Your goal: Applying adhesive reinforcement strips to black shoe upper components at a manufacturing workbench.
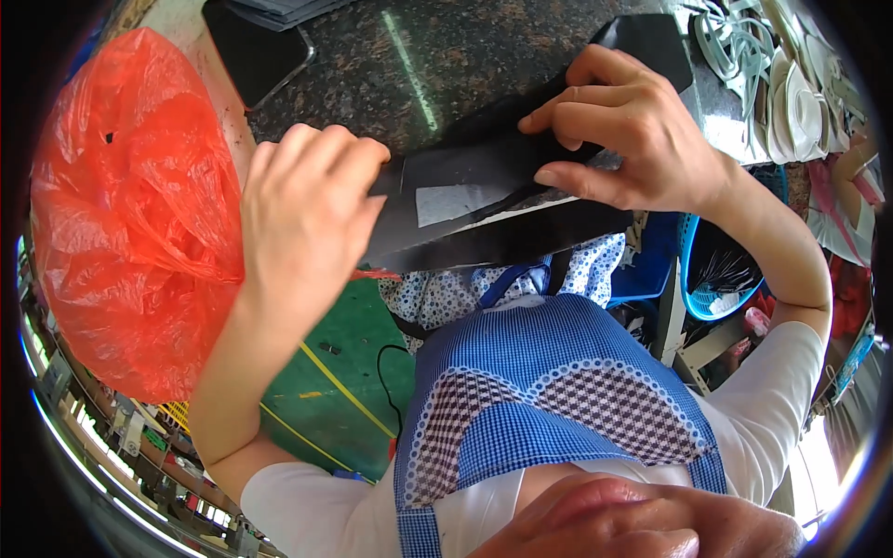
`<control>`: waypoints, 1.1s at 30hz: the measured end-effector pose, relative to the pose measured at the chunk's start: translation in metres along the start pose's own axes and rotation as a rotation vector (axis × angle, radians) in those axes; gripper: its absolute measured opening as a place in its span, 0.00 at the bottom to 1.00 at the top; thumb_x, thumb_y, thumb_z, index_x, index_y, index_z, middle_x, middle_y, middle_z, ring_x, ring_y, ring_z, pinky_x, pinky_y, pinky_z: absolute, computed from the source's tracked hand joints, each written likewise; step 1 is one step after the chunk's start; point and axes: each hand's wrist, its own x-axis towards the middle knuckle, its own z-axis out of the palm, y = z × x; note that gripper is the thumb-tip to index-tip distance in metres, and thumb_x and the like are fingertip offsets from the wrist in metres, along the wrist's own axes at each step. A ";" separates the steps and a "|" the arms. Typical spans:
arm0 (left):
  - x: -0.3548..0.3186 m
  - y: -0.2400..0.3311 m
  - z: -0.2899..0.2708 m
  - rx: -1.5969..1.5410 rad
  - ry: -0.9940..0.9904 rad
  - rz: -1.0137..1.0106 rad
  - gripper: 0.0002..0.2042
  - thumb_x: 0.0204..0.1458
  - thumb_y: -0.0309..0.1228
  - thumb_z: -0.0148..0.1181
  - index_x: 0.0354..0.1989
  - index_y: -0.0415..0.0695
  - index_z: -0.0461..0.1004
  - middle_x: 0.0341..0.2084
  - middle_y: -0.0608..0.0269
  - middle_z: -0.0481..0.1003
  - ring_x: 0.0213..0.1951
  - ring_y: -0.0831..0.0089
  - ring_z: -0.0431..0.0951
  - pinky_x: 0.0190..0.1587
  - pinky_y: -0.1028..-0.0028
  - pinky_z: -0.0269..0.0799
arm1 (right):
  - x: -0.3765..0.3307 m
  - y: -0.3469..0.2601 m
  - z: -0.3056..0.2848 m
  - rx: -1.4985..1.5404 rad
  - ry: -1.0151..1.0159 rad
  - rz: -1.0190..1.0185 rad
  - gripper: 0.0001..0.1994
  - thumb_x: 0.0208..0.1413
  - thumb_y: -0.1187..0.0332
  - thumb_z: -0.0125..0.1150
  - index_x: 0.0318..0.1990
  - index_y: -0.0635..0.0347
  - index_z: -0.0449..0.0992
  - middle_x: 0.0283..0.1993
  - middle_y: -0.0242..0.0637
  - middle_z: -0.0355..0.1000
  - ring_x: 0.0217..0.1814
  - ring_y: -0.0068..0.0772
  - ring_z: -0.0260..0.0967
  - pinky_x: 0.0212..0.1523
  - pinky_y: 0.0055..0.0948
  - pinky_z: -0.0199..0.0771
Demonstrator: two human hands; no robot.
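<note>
A thin black sheet (502, 177), glossy and flexible like leather or plastic, lies along the front edge of a dark speckled tabletop (484, 56), its near part hanging over the edge. A pale rectangular patch (453, 203) shows on its surface. My left hand (302, 209) grips the sheet's left end, fingers curled and thumb on the near side. Toward the sheet's right part, my right hand (633, 135) has its fingers bent over the material, with the thumb nearer me. Beyond that hand a wider black piece (656, 46) lies on the tabletop; whether it joins the sheet cannot be made out.
A full red plastic bag (139, 214) bulges beside my left arm. At the back left, dark flat pieces (288, 11) overlap a black phone-like slab (256, 56). Pale straps (730, 42) and light sole-shaped pieces (795, 107) crowd the right. A blue basket (690, 270) stands below.
</note>
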 end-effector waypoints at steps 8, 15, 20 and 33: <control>-0.004 -0.024 0.006 -0.384 -0.142 -0.032 0.14 0.44 0.20 0.68 0.41 0.38 0.76 0.35 0.56 0.74 0.39 0.53 0.77 0.40 0.59 0.72 | 0.040 -0.033 0.045 0.157 0.128 0.026 0.21 0.49 0.71 0.70 0.52 0.67 0.77 0.47 0.44 0.71 0.52 0.47 0.73 0.51 0.39 0.79; -0.026 -0.027 0.003 -0.135 -0.063 0.210 0.15 0.42 0.20 0.62 0.41 0.37 0.82 0.32 0.58 0.76 0.40 0.61 0.80 0.41 0.66 0.76 | 0.031 -0.030 0.038 0.020 -0.041 -0.108 0.25 0.51 0.67 0.62 0.58 0.59 0.79 0.66 0.33 0.72 0.53 0.36 0.72 0.55 0.33 0.79; -0.054 -0.022 0.001 0.221 -0.003 0.303 0.24 0.45 0.28 0.60 0.55 0.45 0.82 0.43 0.58 0.77 0.47 0.61 0.79 0.49 0.63 0.77 | 0.042 -0.034 0.032 -0.154 -0.186 -0.256 0.29 0.50 0.65 0.64 0.64 0.56 0.76 0.70 0.23 0.69 0.52 0.28 0.68 0.45 0.27 0.77; -0.021 -0.032 -0.029 -0.185 -0.255 0.209 0.20 0.43 0.43 0.77 0.36 0.40 0.81 0.41 0.55 0.75 0.47 0.55 0.76 0.53 0.58 0.71 | 0.016 -0.030 0.020 -0.102 -0.020 -0.188 0.09 0.37 0.68 0.68 0.25 0.58 0.75 0.43 0.34 0.75 0.47 0.37 0.72 0.49 0.38 0.76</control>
